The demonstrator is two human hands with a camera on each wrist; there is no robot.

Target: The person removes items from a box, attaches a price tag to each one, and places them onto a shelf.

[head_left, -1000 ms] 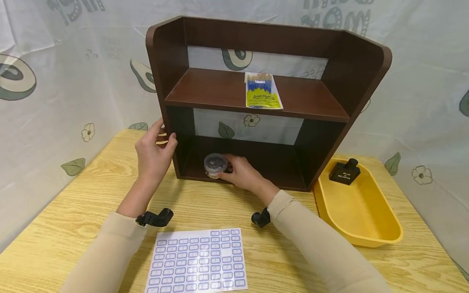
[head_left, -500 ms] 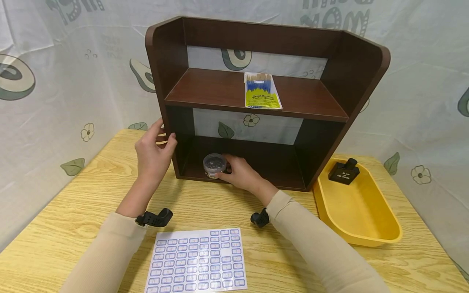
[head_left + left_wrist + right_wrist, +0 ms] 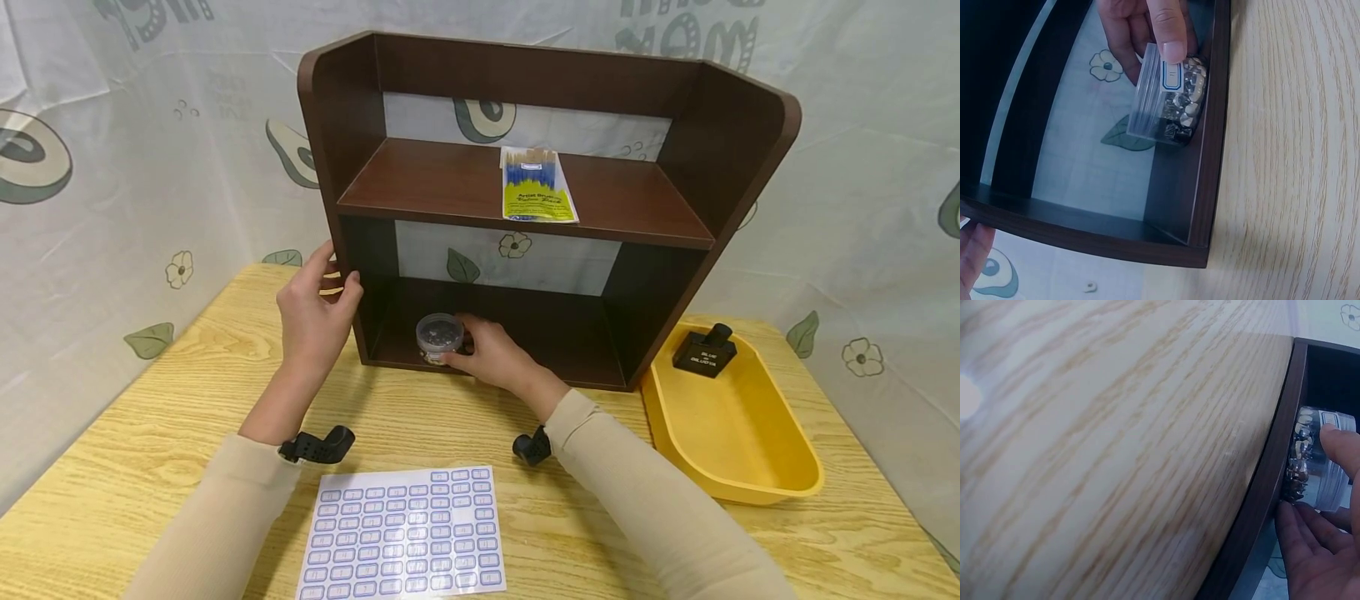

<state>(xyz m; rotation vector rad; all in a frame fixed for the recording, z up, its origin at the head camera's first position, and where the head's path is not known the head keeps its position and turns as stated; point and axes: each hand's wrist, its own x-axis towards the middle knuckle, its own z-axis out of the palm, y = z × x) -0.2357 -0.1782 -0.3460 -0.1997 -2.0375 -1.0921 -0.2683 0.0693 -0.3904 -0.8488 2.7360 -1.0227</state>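
Note:
My right hand [image 3: 498, 354] holds a small clear plastic jar [image 3: 439, 333] at the front left of the lower shelf board, with the thumb on its near side. Silvery and dark shiny pieces fill part of the jar, and a blue-bordered white label [image 3: 1173, 76] sticks on its side under the thumb. At the left, my left hand [image 3: 315, 308] grips the side panel of the dark brown shelf unit [image 3: 525, 229], thumb at the front edge and fingers on the outer face. Part of those fingers [image 3: 974, 253] shows low in the left wrist view.
A pack of artist brushes [image 3: 536, 187] lies on the upper board. To the right stands a yellow tray [image 3: 750, 492] with a black bottle [image 3: 705, 350] in it. A sheet of blue-bordered labels [image 3: 401, 537] lies on the wooden table [image 3: 150, 467] in front.

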